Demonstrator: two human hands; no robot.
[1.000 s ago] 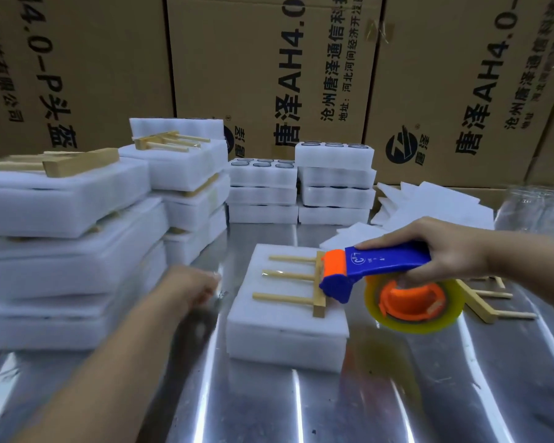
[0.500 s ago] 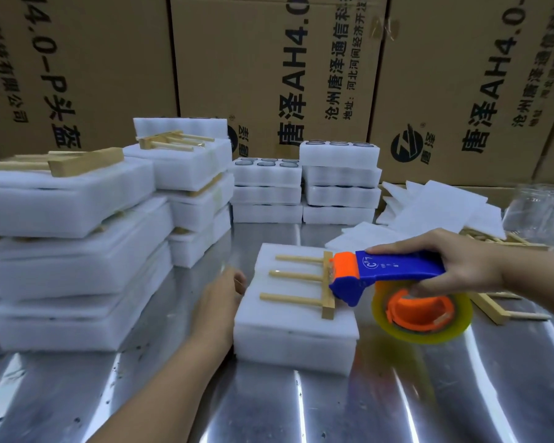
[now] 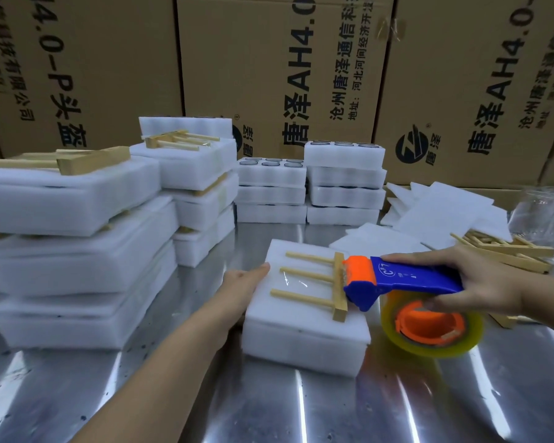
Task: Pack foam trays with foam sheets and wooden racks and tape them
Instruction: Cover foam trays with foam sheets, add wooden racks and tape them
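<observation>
A white foam tray [image 3: 304, 343] covered by a foam sheet lies on the metal table [image 3: 269, 410] in front of me. A wooden rack [image 3: 317, 282] with three pegs lies flat on top of it. A strip of clear tape runs across the middle peg. My left hand [image 3: 242, 284] presses against the tray's left edge with straight fingers. My right hand [image 3: 470, 282] grips a blue and orange tape dispenser [image 3: 406, 279]. Its orange head touches the rack's crossbar, and the yellowish tape roll [image 3: 432, 327] hangs at the tray's right side.
Taped foam packs with racks on top are stacked at the left [image 3: 71, 219] and behind [image 3: 192, 174]. Foam trays holding glass jars [image 3: 311, 187] stand at the back. Loose foam sheets [image 3: 445, 209] and spare wooden racks [image 3: 509, 251] lie at the right. Cardboard boxes [image 3: 269, 75] wall the back.
My left hand has moved right from the bare table to the tray's left edge. The dispenser has stayed at the rack's crossbar, and tape now lies over the middle peg.
</observation>
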